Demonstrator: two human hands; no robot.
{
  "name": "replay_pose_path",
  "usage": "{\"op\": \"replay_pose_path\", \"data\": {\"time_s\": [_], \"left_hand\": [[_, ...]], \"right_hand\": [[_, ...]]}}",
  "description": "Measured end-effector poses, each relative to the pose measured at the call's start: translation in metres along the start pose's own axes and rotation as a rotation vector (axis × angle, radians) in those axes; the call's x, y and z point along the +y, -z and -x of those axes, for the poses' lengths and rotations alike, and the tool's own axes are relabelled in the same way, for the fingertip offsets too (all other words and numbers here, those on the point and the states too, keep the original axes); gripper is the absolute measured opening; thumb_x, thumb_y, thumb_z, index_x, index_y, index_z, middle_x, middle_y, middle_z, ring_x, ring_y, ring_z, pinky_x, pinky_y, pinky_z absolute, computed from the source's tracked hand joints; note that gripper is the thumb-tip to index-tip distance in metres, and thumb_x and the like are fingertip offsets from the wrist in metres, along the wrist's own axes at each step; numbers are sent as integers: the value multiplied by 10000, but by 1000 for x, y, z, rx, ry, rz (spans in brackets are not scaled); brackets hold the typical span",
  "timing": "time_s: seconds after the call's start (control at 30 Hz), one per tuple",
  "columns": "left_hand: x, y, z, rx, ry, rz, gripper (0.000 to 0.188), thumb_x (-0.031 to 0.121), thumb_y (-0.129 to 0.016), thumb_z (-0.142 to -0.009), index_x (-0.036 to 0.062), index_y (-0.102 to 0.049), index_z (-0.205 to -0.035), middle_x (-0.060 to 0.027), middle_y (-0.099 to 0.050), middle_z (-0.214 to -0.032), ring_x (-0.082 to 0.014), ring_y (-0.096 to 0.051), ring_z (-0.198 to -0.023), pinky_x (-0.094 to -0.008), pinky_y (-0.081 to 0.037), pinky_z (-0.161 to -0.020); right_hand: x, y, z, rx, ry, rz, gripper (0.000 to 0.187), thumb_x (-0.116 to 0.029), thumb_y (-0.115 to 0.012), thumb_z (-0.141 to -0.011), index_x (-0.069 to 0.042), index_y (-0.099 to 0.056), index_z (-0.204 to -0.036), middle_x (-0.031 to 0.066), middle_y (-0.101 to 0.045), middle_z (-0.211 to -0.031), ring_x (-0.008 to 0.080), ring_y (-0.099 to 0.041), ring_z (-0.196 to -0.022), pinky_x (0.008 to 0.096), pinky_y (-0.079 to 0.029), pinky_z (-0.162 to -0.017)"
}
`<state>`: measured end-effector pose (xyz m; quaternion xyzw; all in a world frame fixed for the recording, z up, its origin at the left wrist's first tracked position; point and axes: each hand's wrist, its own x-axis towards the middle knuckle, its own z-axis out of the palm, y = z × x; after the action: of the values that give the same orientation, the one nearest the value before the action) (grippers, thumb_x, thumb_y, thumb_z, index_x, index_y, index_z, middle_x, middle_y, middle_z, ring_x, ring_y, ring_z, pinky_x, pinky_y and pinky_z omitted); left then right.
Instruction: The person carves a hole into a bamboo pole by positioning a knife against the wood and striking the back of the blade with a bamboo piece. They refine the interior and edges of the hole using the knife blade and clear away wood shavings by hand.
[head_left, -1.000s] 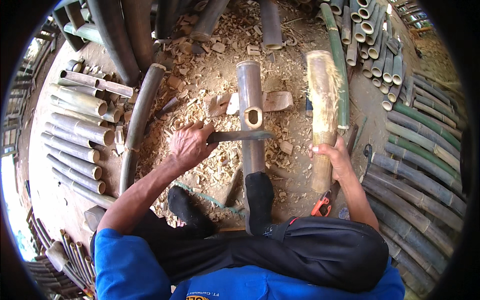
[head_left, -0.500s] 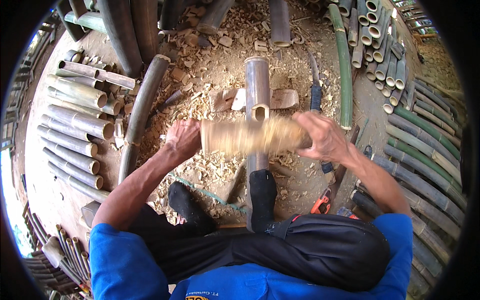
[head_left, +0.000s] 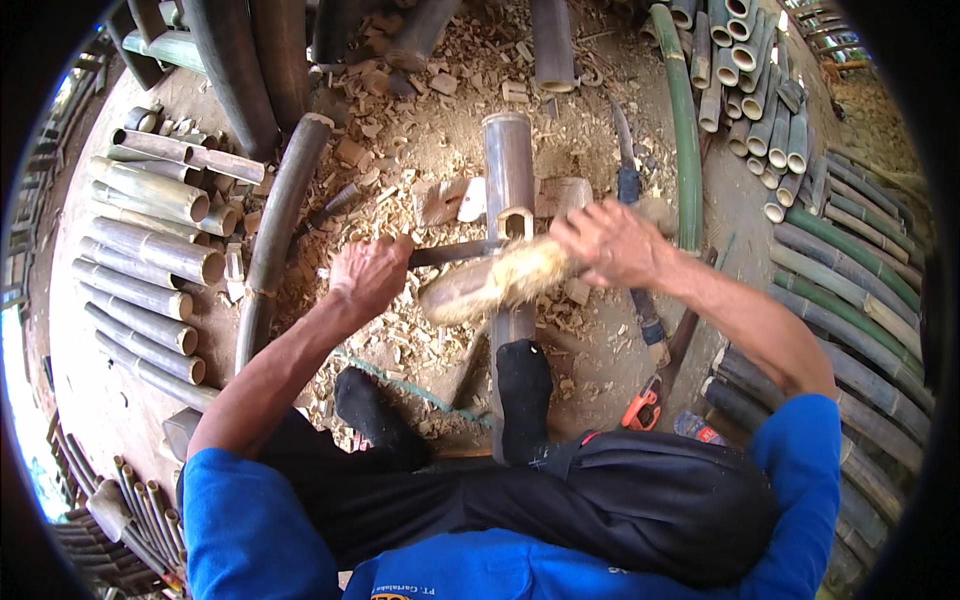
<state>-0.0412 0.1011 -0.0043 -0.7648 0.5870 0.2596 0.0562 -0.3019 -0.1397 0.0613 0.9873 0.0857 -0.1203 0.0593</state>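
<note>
Over my bamboo pipe [head_left: 508, 165] | left hand [head_left: 365, 275] tight on knife [head_left: 450, 253] | right hand [head_left: 612, 243] tight on fuzzy club [head_left: 475, 288] | club has tipped (knife shows again), maybe between hits

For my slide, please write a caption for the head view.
Left hand grips a blade, right hand a frayed club, near a holed bamboo tube.

A bamboo workshop: pale wood chips [head_left: 392, 208] lie mid-frame around a holed tube [head_left: 510, 165], with cut bamboo lengths [head_left: 745, 105] stacked at upper right
</note>
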Motion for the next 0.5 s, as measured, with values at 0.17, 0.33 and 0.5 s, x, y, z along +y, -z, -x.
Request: {"op": "replay_pose_path", "data": {"time_s": [0.17, 0.33, 0.5], "left_hand": [[4, 2, -1, 40, -40, 1, 103, 98, -523, -927, 33, -561, -998, -214, -690, -900, -361, -707, -750, -506, -554, -630], [-4, -3, -4, -59, -8, -58, 152, 105, -487, -996, 16, -517, -1115, -218, -659, -1030, -311, -700, -759, -454, -575, -652], [0, -13, -10, 41, -94, -102, 147, 103, -484, -1000, 2, -524, -1100, -200, -668, -966, -276, -693, -720, -424, -571, -591]], "right_hand": [[-7, -12, 7, 161, 145, -260, 535, -219, -847, -673, -40, -583, -1102, 104, -651, -973, 219, -657, -868, 371, -577, -745], [-14, 0, -4, 47, 11, -172, 591, -224, -860, -659, -35, -571, -1138, 100, -643, -933, 232, -652, -837, 364, -570, -707], [-11, -18, -6, 453, 374, -74, 596, -305, -868, -699, -46, -561, -1138, 25, -597, -807, 164, -615, -722, 302, -531, -614]]}}
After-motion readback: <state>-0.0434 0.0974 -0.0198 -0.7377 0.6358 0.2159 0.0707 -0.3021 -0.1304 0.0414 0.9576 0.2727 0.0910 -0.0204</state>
